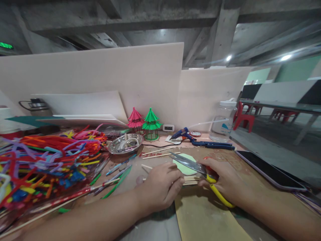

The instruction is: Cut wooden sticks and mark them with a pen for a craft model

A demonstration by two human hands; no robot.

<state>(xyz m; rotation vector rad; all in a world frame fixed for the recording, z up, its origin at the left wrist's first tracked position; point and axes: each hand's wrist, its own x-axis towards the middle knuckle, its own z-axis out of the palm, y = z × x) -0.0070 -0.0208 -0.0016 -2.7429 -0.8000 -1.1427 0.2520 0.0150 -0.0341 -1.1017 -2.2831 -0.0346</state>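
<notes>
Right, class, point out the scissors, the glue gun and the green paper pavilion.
scissors (187, 163): head view, on the metal blades.
glue gun (181, 134): head view, on its blue body.
green paper pavilion (151, 121): head view, on its tiered roof.

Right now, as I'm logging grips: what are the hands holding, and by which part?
The right hand grips the scissors by their yellow handles. The left hand lies curled over the wooden sticks; its grip cannot be told.
</notes>
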